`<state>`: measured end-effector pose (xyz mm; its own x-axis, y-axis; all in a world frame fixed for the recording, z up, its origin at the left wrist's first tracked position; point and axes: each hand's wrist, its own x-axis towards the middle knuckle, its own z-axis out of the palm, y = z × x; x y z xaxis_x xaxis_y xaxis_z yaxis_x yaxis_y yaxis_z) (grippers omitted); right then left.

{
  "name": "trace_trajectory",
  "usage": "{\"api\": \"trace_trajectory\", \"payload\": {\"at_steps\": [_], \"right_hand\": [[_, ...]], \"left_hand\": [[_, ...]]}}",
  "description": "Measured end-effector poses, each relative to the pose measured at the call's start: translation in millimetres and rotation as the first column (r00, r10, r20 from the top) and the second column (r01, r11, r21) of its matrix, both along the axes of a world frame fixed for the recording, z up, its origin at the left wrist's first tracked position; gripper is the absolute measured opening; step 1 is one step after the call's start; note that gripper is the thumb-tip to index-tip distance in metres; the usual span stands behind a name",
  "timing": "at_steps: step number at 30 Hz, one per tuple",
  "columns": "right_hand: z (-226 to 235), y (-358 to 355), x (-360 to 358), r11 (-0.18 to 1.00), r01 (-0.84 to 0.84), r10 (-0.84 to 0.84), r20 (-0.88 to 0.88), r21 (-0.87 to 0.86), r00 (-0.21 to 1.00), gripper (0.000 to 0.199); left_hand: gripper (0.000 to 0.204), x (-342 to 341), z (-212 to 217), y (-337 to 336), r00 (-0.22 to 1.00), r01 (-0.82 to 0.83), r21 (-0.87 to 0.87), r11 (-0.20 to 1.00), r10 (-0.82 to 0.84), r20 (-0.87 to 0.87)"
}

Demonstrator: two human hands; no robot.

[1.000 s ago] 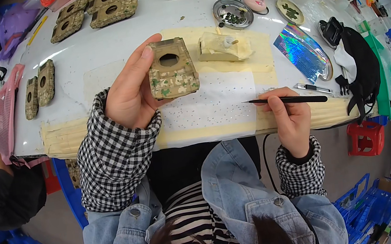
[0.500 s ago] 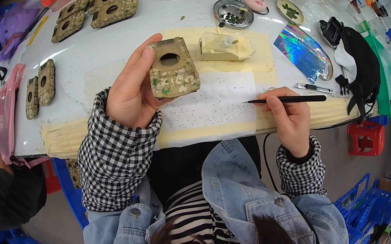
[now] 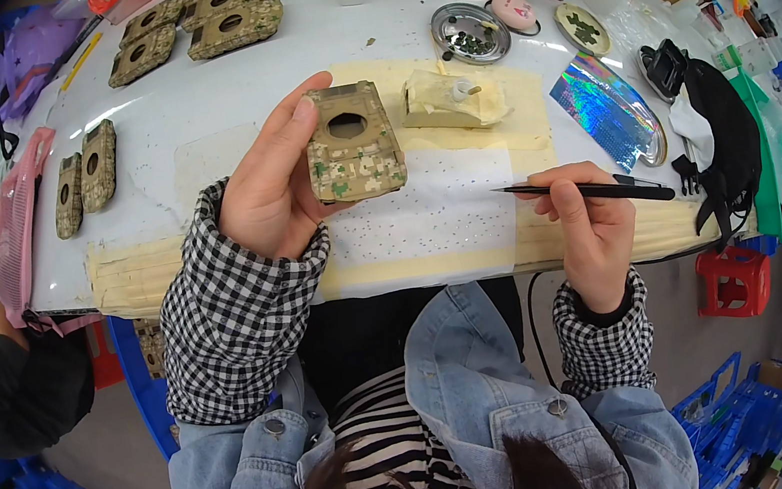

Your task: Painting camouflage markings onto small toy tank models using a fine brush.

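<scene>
Head view: we look down on both our hands over a white worktable (image 3: 136, 131), the camouflage tank hull (image 3: 359, 176) off to the left of the tweezers (image 3: 605, 190).
Left hand (image 3: 272, 176): our thumb lies along the hull's left edge and the fingers wrap behind it, mostly hidden, so the grip is closed on that side.
Tank hull: it appears raised over the far left part of the white sheet (image 3: 461, 171), the round opening toward its far end and the digital pattern facing us.
Right hand (image 3: 594, 226): our thumb and fingers pinch the black tweezers, whose points hover or rest near the sheet's right edge — we cannot tell which.
Tweezer tips: too fine to tell whether they are spread, pressed together or pinching a speck.
Specks (image 3: 424, 226): tiny and scattered across the sheet, well within the tips' reach.
Taped block (image 3: 451, 106): it sits just beyond the sheet, a short peg on top.
Step in hand: we judge it to be fine tweezer work between specks and hull.
Next move: it calls for a steady hull, a light pinch — and exact aim.
</scene>
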<state>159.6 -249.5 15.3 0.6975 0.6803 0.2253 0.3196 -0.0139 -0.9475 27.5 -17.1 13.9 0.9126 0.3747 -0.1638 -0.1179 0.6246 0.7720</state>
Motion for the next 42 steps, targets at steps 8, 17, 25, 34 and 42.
{"api": "trace_trajectory", "payload": {"at_steps": [8,17,25,34,42], "right_hand": [[28,44,-16,0.984,-0.019,0.038,-0.104,0.175,0.994,0.023],[34,74,-34,0.969,-0.032,0.052,-0.077,0.244,0.996,0.024],[31,77,-37,0.974,-0.055,0.055,0.007,0.218,0.998,0.025],[29,77,-38,0.974,-0.056,0.047,0.045,0.222,0.998,0.025],[27,77,-37,0.974,-0.058,0.045,0.063,0.22,0.997,0.024]], "left_hand": [[0.046,0,-3,1,0.998,0.03,0.026,0.999,-0.032,0.053],[0.044,-4,5,-2,0.999,0.041,0.109,0.993,-0.041,-0.002],[0.044,-5,6,-3,0.999,0.035,0.1,0.994,-0.035,-0.003],[0.044,-5,6,-2,0.999,0.035,0.112,0.993,-0.033,-0.018],[0.044,-5,4,-3,1.0,0.026,0.109,0.994,-0.025,-0.01]]}}
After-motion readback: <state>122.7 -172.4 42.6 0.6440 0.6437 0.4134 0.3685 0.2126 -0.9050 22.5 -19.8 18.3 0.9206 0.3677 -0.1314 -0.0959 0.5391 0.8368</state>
